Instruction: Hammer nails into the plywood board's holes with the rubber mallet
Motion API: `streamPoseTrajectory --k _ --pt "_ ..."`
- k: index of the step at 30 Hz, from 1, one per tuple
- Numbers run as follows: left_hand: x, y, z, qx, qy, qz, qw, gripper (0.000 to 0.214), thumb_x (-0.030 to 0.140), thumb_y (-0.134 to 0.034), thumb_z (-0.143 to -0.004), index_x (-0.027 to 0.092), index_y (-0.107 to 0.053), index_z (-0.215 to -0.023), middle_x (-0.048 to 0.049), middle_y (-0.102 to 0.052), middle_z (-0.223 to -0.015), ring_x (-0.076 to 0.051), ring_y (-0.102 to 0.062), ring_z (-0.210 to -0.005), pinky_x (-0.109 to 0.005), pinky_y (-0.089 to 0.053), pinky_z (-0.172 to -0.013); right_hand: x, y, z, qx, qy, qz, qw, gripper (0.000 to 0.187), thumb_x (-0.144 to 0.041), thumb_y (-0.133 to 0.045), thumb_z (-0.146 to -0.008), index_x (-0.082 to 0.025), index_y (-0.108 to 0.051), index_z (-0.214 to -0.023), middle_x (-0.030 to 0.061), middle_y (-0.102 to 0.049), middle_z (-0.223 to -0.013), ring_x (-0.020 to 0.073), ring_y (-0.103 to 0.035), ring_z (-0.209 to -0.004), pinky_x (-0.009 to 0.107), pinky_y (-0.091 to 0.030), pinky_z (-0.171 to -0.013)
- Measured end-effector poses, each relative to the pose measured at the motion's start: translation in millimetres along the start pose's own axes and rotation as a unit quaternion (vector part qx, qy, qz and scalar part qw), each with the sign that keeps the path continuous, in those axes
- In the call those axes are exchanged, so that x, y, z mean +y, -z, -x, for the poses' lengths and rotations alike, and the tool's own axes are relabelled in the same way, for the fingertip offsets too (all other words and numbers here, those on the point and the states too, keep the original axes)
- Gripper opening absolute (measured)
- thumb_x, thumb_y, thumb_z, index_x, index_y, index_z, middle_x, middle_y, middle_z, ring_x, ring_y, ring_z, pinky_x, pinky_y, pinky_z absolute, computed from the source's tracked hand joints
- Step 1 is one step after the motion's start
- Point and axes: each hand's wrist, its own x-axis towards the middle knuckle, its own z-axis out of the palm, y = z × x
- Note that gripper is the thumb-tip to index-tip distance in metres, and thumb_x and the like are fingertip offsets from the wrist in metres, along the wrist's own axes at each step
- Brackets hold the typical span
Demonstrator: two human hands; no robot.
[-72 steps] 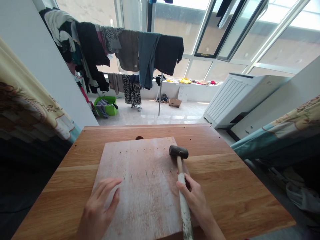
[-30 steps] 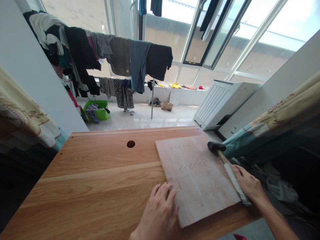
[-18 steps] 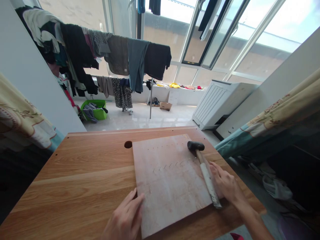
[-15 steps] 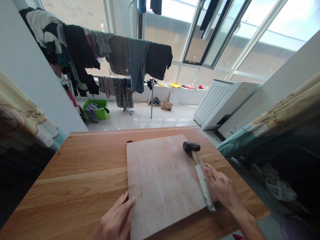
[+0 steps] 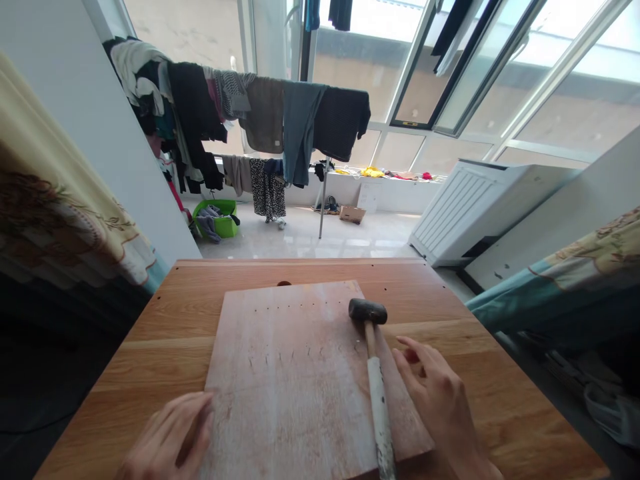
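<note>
A square wooden board (image 5: 295, 400) lies on the table, with a row of small dark holes along its far part and a row of thin, slanted nails across its middle. On its right side rests a mallet (image 5: 377, 393) with a black head and a worn, white-coated handle, its head pointing away from me. My left hand (image 5: 173, 433) is at the board's left edge, fingertips touching or nearly touching it, fingers loosely bent. Beside the right edge, my right hand (image 5: 437, 393) is open, thumb and fingers apart, holding nothing. Neither hand is on the mallet.
Beneath the board is a wood-grain table (image 5: 165, 347) with small holes near its far edge. Beyond it stand a laden clothes rack (image 5: 323, 200), a green basket (image 5: 229, 228) and a white cabinet-like unit (image 5: 450, 213). Curtains (image 5: 555, 287) hang at both sides.
The board has turned clockwise and shifted left on the table, carrying the mallet with it. My right hand has come away from the mallet's side. The view has swung slightly left.
</note>
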Motion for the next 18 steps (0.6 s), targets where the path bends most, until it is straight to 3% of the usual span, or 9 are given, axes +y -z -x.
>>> streamPoseTrajectory --k 5,9,14,18 --pt "17 -13.8 -49 -0.041 0.048 0.062 0.996 0.030 0.047 -0.054 -0.101 0.026 -0.069 -0.114 -0.0043 -0.076 -0.106 -0.021 -0.076 -0.092 -0.030 -0.065 -0.080 -31 -11 -24 -0.082 0.085 -0.013 0.993 0.017 -0.034 -0.059 -0.100 -0.024 -0.071 -0.106 0.0060 -0.070 -0.097 0.0271 -0.067 -0.096 0.039 -0.054 -0.083" --pt "35 -27.0 -75 -0.081 0.087 0.123 0.985 0.031 0.048 -0.052 -0.101 0.024 -0.071 -0.107 -0.0015 -0.075 -0.090 -0.016 -0.072 -0.067 -0.026 -0.063 -0.064 -43 -21 -31 -0.115 0.099 0.004 0.988 0.011 -0.024 -0.062 -0.098 -0.023 -0.072 -0.101 0.0062 -0.071 -0.092 0.0290 -0.067 -0.095 0.042 -0.054 -0.083" --pt "40 -34.9 -83 -0.093 0.097 0.178 0.975 0.023 0.031 -0.051 -0.098 0.024 -0.073 -0.095 -0.0014 -0.078 -0.089 -0.018 -0.076 -0.076 -0.026 -0.064 -0.070 -45 -24 -35 -0.136 0.104 0.019 0.985 0.014 -0.020 -0.059 -0.099 -0.022 -0.070 -0.090 0.0055 -0.071 -0.086 0.0276 -0.066 -0.088 0.041 -0.054 -0.079" --pt "38 -35.5 -82 -0.078 0.123 0.191 0.971 0.020 0.029 -0.053 -0.095 0.025 -0.072 -0.094 -0.0004 -0.080 -0.089 -0.018 -0.078 -0.079 -0.027 -0.065 -0.073 -46 -23 -36 -0.137 0.102 0.025 0.985 0.015 -0.017 -0.058 -0.098 -0.022 -0.069 -0.089 0.0053 -0.069 -0.083 0.0275 -0.065 -0.086 0.040 -0.054 -0.076"
